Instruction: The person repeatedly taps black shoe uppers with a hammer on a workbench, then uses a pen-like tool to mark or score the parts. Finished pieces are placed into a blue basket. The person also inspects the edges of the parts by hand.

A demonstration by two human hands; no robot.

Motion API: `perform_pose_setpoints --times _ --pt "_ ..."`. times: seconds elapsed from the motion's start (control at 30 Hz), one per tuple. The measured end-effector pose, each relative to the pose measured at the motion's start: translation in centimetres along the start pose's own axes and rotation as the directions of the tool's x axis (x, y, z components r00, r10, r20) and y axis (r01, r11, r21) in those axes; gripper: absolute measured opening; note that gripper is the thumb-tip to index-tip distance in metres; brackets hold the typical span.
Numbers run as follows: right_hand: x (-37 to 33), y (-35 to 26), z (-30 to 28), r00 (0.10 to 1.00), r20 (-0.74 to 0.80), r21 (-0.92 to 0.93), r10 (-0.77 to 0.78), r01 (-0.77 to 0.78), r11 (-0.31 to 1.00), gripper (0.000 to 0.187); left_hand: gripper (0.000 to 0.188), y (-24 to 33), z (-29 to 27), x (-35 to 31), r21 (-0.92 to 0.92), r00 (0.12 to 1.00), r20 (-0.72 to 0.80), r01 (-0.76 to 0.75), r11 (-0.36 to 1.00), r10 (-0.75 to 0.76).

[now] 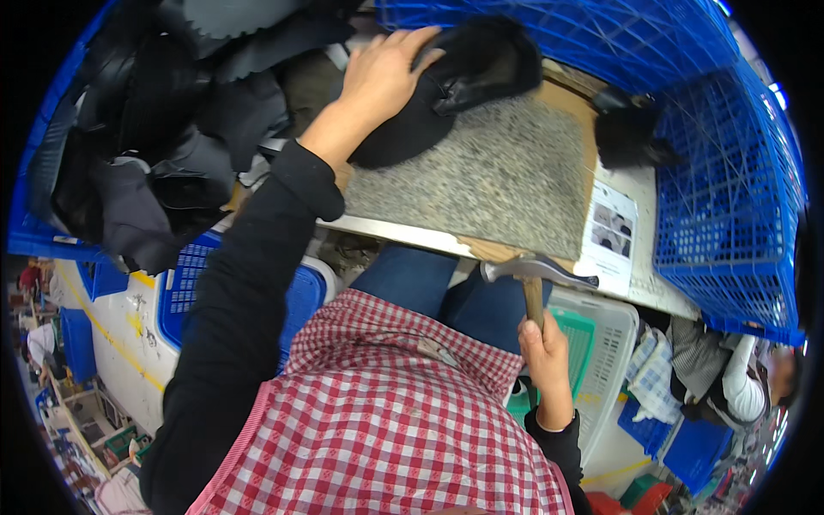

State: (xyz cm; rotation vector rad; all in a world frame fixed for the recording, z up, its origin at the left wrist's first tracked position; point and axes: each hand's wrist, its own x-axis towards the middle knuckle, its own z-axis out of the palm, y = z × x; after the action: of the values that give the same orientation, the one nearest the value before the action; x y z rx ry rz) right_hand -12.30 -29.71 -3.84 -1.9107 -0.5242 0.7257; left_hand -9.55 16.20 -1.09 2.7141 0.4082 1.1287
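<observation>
Left hand (382, 73) pinched on a black piece (493, 64); right hand (547, 352) clamped round a hammer (533, 292).
Left of the left hand, a blue crate (34, 244) heaped with dark pieces (137, 206); between the hands, a grey slab (489, 176), partly under the black piece; beside the right hand, a pale bin (625, 339) holding a green tray (585, 333); above it, a dark bundle (627, 137) near a blue basket (730, 197).

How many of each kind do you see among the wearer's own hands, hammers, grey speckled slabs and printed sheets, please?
Hands: left hand and right hand, 2
Hammer: 1
Grey speckled slab: 1
Printed sheet: 1
Total: 5
</observation>
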Motion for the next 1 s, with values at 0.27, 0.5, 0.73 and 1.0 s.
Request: perform_pose_setpoints --times 0.27,0.5,0.73,1.0 --pt "3.2 -0.4 -2.9 0.907 -0.171 -0.725 -0.385 0.149 0.672 0.022 0.059 12.9 1.0 -5.1 0.023 0.824 0.522 -0.27 0.963 0.219" --pt "6.7 -2.6 -4.4 0.795 -0.239 -0.79 -0.558 0.175 0.588 0.023 0.063 11.1 2.5 -6.4 -0.181 0.811 0.573 -0.015 0.983 0.117" --pt "9.8 -5.0 -4.2 0.904 -0.11 -0.904 -0.413 0.082 0.42 0.03 0.051 10.6 4.1 -5.9 -0.25 0.807 0.584 0.071 0.966 0.092" --pt "11.1 -4.2 -3.2 0.919 -0.028 -0.89 -0.393 0.155 0.428 0.029 0.054 9.7 4.3 -6.0 -0.358 0.785 0.615 0.203 0.912 0.067"
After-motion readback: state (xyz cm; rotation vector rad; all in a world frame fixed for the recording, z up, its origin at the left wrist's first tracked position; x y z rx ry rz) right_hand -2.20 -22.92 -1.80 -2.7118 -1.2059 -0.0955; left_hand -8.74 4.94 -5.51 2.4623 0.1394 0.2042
